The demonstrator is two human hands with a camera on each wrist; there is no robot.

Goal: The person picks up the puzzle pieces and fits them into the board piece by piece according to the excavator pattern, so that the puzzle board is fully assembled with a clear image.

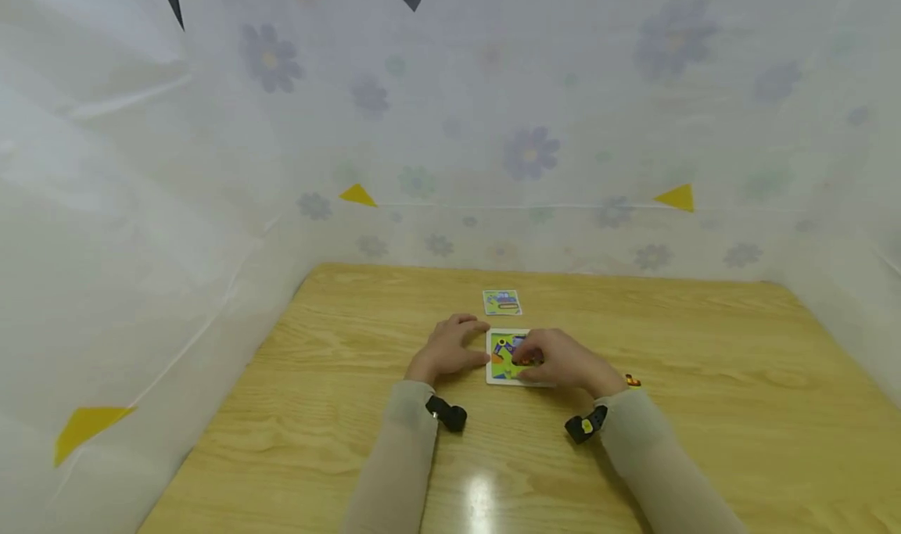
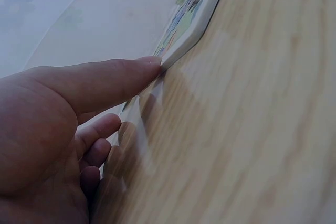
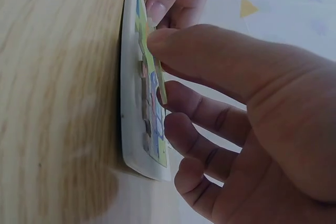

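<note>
Both hands are working over the puzzle tray [image 1: 501, 360], which is lying flat near the middle of the table [image 1: 704, 378], white-rimmed with a green and blue picture inside. The left hand [image 1: 447, 349] is resting at the tray's left edge, and the left wrist view is showing its thumb [image 2: 100, 82] stretched out straight with the tip touching the tray's rim [image 2: 195, 29]; the other fingers are lying loosely curled on the wood beneath, gripping nothing. The right hand [image 1: 563, 360] is sitting over the tray's right half, and up close it is pinching a thin puzzle piece [image 3: 152, 62], thumb on top and a finger under it, the piece standing tilted on edge against the tray's picture [image 3: 149, 124] rather than lying flat in it. The rest of that hand's fingers are curling below the piece, just beside the tray's face. A left fingertip is showing at the far end of the tray in that same view. Just beyond the tray, towards the far edge of the table, a small card [image 1: 502, 302] is lying flat, apart from both hands. To the right of the right wrist a small orange piece [image 1: 632, 380] is sitting alone on the wood, near the sleeve. A flower-print sheet [image 1: 528, 151] is hanging behind the table.
</note>
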